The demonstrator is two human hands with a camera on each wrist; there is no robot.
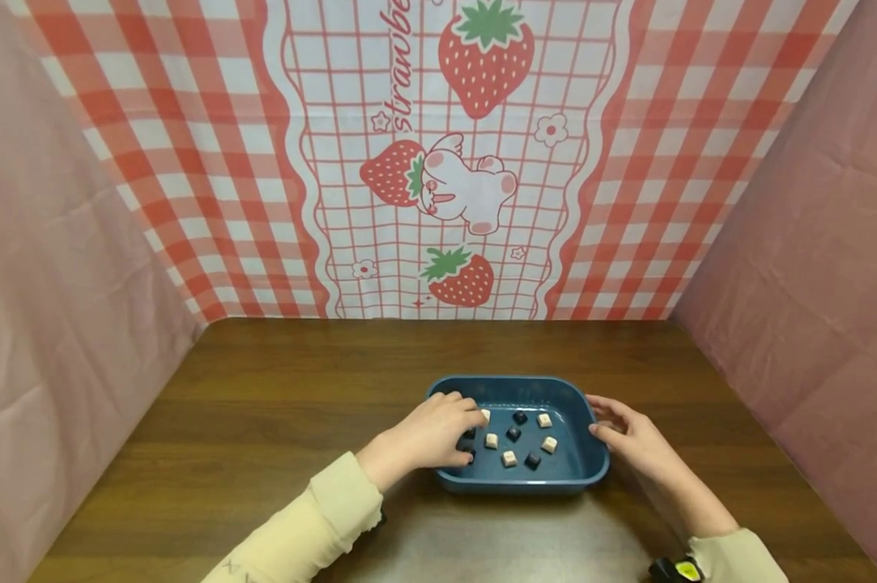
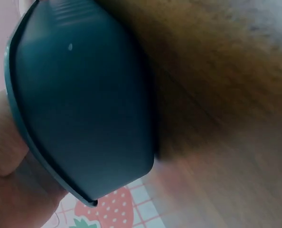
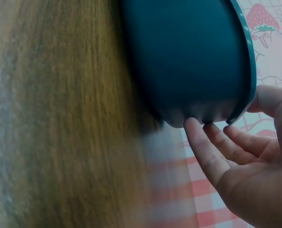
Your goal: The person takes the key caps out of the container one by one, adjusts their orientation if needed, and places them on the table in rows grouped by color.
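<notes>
A blue rectangular tray sits on the table, with several white keycaps and several black keycaps scattered over its floor. My left hand reaches over the tray's left rim, fingers bent down among dark keycaps at that end. Its fingertips are mostly hidden, and the tray wall blocks them in the left wrist view, so a grip cannot be made out. At the opposite end, my right hand touches the tray's outer wall with fairly straight fingertips, its thumb by the rim.
The brown wooden table extends around the tray on all sides. Behind it hangs a red-and-white checked cloth printed with strawberries. Pink cloths close off the left side and the right side.
</notes>
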